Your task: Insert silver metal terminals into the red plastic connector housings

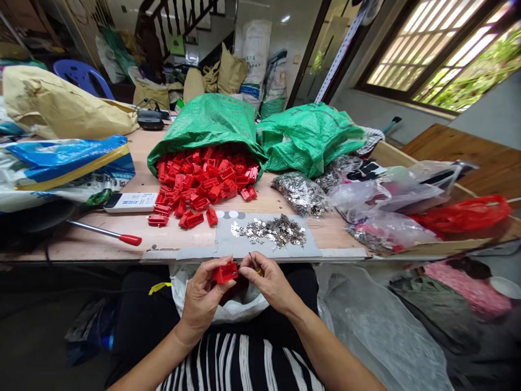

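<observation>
Between the fingers and thumb of my left hand (pixel 204 293) is a red plastic housing (pixel 225 273), its hollow side turned to the right. My right hand (pixel 264 277) is pinched beside it, closed on a small metal part that I cannot make out well. Both hands are over a white sack (pixel 236 310) on my lap, just in front of the table edge. Beyond them, a pile of small metal pieces (pixel 277 231) lies on a grey mat (pixel 228 247). Many more red housings (pixel 199 182) spill out of a green woven sack (pixel 215 119).
A second green sack (pixel 305 136) and a bag of metal pieces (pixel 301 193) stand to the right, by clear plastic bags (pixel 391 190). On the left are a red-tipped lever (pixel 130 239), a white box (pixel 132 201) and a blue-and-white sack (pixel 69 163).
</observation>
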A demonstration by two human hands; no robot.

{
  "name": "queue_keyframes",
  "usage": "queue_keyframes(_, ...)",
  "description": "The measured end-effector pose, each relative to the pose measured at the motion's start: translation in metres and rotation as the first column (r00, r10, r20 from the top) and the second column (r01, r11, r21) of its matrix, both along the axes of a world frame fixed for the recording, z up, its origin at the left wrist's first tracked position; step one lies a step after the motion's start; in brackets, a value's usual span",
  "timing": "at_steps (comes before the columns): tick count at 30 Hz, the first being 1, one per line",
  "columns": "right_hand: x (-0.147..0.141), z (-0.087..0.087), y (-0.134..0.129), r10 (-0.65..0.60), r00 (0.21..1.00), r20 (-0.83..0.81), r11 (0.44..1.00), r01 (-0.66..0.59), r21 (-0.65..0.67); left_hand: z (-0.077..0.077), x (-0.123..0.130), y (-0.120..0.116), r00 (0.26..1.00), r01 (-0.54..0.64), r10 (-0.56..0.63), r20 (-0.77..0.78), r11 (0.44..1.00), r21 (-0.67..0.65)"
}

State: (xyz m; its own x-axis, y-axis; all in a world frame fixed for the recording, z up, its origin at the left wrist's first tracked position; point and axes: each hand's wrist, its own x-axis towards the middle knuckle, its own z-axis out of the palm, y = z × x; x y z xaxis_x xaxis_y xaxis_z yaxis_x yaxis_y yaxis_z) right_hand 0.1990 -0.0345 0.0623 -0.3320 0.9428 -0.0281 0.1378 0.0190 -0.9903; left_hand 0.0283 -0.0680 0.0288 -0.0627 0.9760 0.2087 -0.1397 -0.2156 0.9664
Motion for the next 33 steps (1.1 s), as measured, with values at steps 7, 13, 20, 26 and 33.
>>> queue_keyframes(7,-0.006,-0.005,0.001,0.094,0.977,-0.189,0.965,-0.136,-0.224,-0.002,-0.001,-0.004,0.984,0.069,-0.052,-0.172,0.994,0.09)
queue_keyframes(13,0.002,-0.023,-0.005,0.12,0.937,-0.329,0.884,-0.252,-0.395,0.003,0.003,-0.008,0.966,0.149,-0.144,-0.213,0.989,0.009)
queue_keyframes(20,0.008,-0.025,-0.014,0.079,0.917,-0.392,0.855,-0.264,-0.447,0.005,0.007,-0.012,0.974,0.207,-0.212,-0.074,0.976,-0.074)
queue_keyframes(26,0.01,-0.024,-0.015,0.11,0.893,-0.436,0.802,-0.339,-0.492,-0.002,0.007,-0.008,0.937,0.304,-0.252,0.243,0.929,-0.21)
queue_keyframes(33,0.034,-0.005,0.03,-0.125,0.922,0.367,0.989,0.088,0.117,-0.007,0.007,-0.001,0.889,0.287,-0.127,0.44,0.903,-0.32)
